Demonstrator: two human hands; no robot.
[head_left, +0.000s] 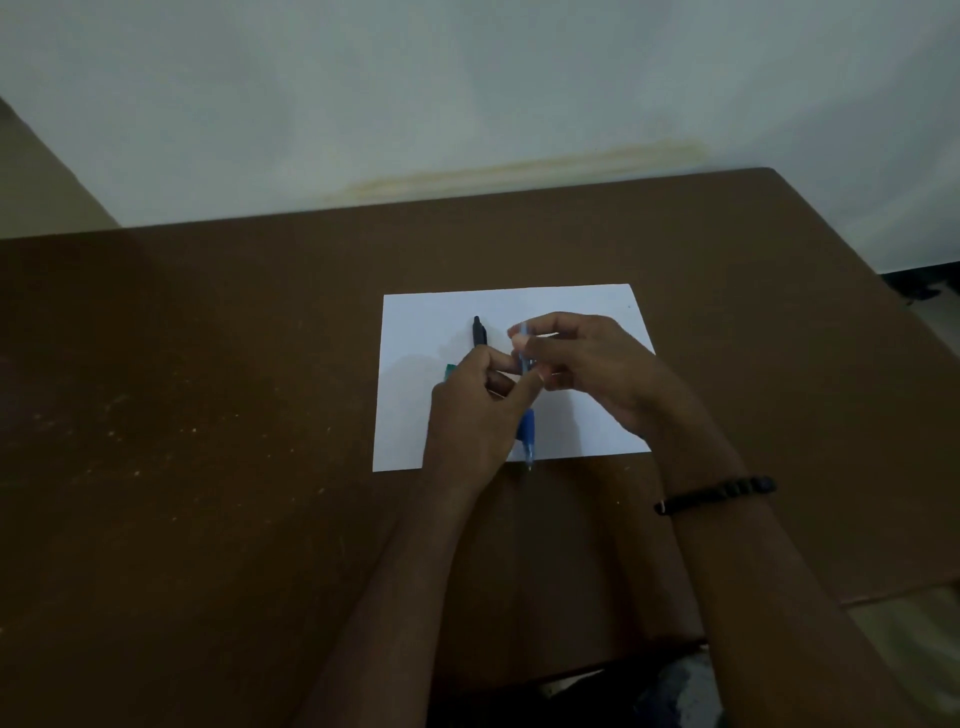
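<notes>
- L hand (478, 410), centre of frame: fingers & thumb curled round the mid barrel of the blue pen (527, 431), grasping it.
- R hand (597, 374), just right of centre: fingertips pinch the pen's upper end; black bracelet (717, 493) on the wrist.
- Blue pen: centre of frame, held over the white paper (571, 306), near upright in pic, tip pointing to the bottom of frame at the sheet's lower edge.
- Black pen (479, 332): lies on the paper just above L hand, partly hidden by it.
- Green item (449, 370): peeks out at L hand's left edge, too hidden to ID.
- Paper lies flat on the brown surface (208, 415); pale wall (467, 78) across the top of frame.
</notes>
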